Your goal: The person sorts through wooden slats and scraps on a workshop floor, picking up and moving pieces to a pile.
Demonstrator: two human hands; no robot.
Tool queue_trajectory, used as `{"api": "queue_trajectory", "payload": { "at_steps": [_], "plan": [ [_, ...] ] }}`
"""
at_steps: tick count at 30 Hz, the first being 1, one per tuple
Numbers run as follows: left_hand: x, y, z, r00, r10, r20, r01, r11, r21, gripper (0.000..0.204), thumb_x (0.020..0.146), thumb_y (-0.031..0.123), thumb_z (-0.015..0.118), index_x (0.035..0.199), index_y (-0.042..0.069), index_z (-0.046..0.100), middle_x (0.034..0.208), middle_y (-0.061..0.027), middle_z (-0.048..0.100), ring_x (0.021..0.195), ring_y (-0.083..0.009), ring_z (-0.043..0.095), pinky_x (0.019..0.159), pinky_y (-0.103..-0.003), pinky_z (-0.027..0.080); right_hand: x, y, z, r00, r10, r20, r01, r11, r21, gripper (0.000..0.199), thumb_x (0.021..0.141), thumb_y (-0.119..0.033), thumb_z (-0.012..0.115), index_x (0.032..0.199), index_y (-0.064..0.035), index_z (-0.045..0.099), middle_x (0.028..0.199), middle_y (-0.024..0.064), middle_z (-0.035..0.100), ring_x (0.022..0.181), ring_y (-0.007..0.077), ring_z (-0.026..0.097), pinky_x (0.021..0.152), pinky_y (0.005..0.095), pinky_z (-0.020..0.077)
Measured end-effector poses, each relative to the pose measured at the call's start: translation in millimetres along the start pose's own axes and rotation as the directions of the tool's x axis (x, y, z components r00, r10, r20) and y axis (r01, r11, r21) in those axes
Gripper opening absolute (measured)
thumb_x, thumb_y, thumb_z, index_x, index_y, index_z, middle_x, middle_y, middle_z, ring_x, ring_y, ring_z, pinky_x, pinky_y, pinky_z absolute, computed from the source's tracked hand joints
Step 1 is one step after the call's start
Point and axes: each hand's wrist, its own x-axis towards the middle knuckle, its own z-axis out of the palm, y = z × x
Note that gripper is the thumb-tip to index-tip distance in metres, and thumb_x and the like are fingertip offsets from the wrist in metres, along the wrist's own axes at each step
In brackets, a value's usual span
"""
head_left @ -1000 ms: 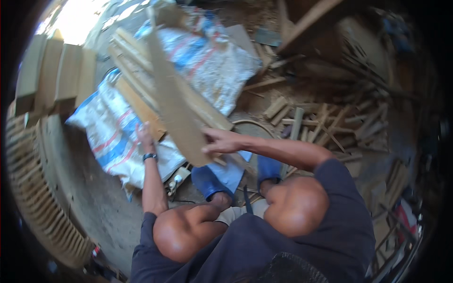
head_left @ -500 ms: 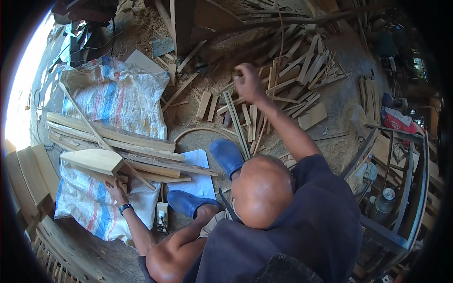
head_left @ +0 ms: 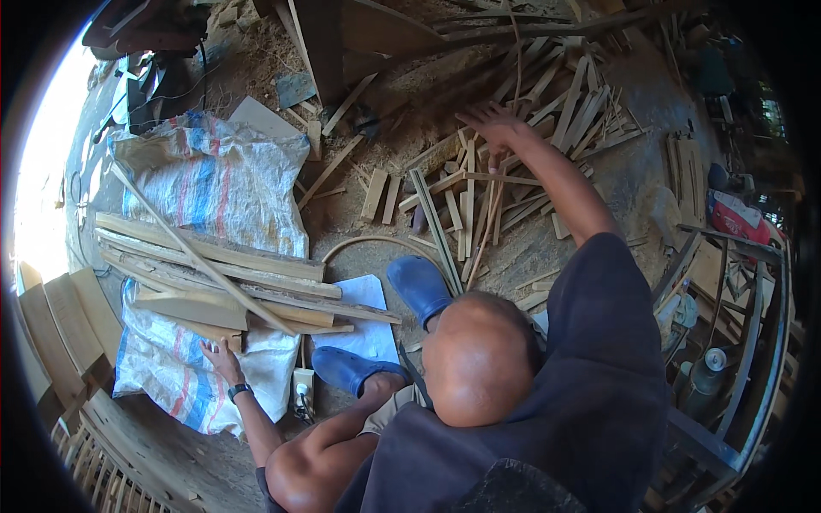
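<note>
Tan boards (head_left: 265, 277), striped white sacking (head_left: 218, 190)

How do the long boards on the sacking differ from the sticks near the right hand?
The long boards lie roughly side by side on striped sacking; the sticks lie crisscrossed in a loose heap. The long boards look mostly wider than the sticks. The left hand is beside the long boards; the right hand is spread over the sticks. Both look wooden.

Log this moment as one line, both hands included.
left hand: beside boards, contact unclear | right hand: open, over scraps | boards: lying across sack
</note>
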Motion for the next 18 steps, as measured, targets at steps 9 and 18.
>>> {"api": "queue_trajectory", "payload": {
  "at_steps": [9,18],
  "plan": [
    [-20,-23,2,0.996,0.043,-0.076,-0.042,0.999,0.01,0.071,0.09,0.013,0.064,0.149,0.001,0.025,0.144,-0.0221,0.039,0.128,-0.0333,0.045,0.106,-0.041,0.038,5,-1,1,0.978,-0.201,0.054,0.206,0.971,-0.121,0.112,0.044,-0.024,0.093,0.141,-0.0066,0.041,0.133,0.0138,0.052,0.132,0.0332,0.042,0.109,0.0422,0.0346],
    [-22,-30,6,0.991,0.065,-0.121,-0.064,0.998,0.009,0.067,0.09,0.01,0.063,0.147,0.001,0.03,0.139,-0.0188,0.044,0.123,-0.0303,0.048,0.103,-0.039,0.039,-23,10,7,0.956,-0.247,0.157,0.241,0.969,0.059,0.107,0.046,-0.028,0.094,0.136,-0.0052,0.042,0.117,0.0172,0.062,0.115,0.038,0.056,0.096,0.0442,0.0455]
  ]
}}
